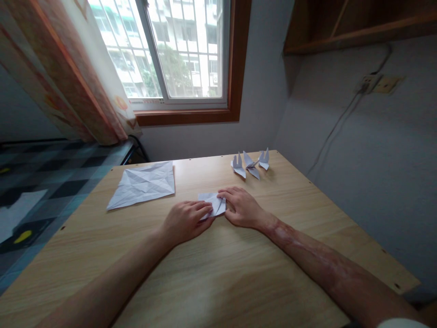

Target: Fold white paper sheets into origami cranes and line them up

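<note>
My left fingers (204,210) are curled, their tips pressing on the near left corner of the paper (212,202). My right fingers (225,193) lie close together across its right edge, pinning it flat. So my left hand (186,221) and right hand (241,207) both hold this one small folded piece against the desk (239,273), a little past its middle. I cannot tell whether a flap is pinched under my left fingertips.

The desk looks smooth, so I judge that uneven pressure could let the paper slide and put the crease askew. Too hard a pull at the thin corner could tear it.

To the left, well apart, lies a larger creased sheet (143,184). Three folded shapes (251,164) stand near the far edge, below the window (177,50).
</note>
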`<state>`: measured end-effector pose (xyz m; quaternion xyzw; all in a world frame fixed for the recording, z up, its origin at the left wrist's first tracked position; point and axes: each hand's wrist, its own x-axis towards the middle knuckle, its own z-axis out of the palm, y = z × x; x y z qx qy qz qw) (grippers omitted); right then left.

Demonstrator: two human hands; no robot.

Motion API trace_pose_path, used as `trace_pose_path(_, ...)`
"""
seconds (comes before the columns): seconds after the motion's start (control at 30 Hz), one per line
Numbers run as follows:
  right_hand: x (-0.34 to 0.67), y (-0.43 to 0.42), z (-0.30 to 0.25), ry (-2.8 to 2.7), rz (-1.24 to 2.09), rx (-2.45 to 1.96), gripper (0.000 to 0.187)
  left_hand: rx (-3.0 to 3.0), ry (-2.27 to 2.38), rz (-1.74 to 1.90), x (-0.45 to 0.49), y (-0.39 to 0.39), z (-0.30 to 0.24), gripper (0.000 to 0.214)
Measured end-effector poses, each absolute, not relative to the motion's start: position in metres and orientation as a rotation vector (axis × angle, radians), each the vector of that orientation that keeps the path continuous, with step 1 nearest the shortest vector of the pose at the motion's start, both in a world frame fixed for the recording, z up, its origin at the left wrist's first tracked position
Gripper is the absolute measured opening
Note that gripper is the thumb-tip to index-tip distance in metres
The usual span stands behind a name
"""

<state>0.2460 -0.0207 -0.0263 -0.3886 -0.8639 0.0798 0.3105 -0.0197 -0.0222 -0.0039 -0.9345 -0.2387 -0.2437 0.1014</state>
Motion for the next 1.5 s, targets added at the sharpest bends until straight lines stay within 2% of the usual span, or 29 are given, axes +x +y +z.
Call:
trace_pose_path(0.1,0.245,-0.019,-0.028,-2.275,0.213,-0.976,0.045,-2.777,-0.755,-0.762,-0.02,-0.024,-0.007,0.017)
trace_pose_path(0.3,0.248,-0.015,-0.026,-2.132,0.382,-0.873,0.008,-2.922,-1.26,-1.241,-0.022,-0.022,-0.008,0.019)
trace_pose_path(0.47,0.251,-0.011,-0.03,-1.806,0.746,-0.951,0.022,-3.024,-1.548,-1.674,-0.021,-0.011,-0.007,0.032)
trace_pose_path(0.63,0.251,-0.003,-0.04,-1.499,1.029,-0.911,0.033,-3.25,-1.671,-1.831,-0.021,-0.007,-0.008,0.036)
trace_pose_path(0.77,0.249,0.0,-0.044,-1.324,1.211,-0.865,0.043,-3.361,-1.663,-1.757,-0.02,-0.008,-0.007,0.035)
trace_pose_path(0.87,0.248,0.0,-0.045,-1.328,1.219,-0.862,0.042,-3.311,-1.64,-1.55,-0.02,-0.009,-0.007,0.037)
trace_pose_path(1.03,0.251,0.003,-0.046,-1.72,0.875,-1.056,0.027,-2.886,-1.298,-1.043,-0.019,-0.013,-0.006,0.034)
trace_pose_path(1.13,0.252,0.003,-0.045,-1.878,0.638,-1.123,0.029,-2.936,-0.952,-0.838,-0.017,-0.016,-0.005,0.015)
trace_pose_path(1.2,0.252,0.002,-0.044,-1.904,0.561,-1.126,0.033,-3.051,-0.814,-0.744,-0.015,-0.017,-0.003,0.023)
trace_pose_path(1.27,0.252,0.001,-0.045,-1.899,0.528,-1.122,0.037,-3.106,-0.793,-0.699,-0.014,-0.017,-0.002,0.029)
trace_pose_path(1.5,0.249,-0.003,-0.047,-1.964,0.379,-1.118,0.047,-2.972,-0.956,-0.615,-0.014,-0.021,-0.002,0.031)
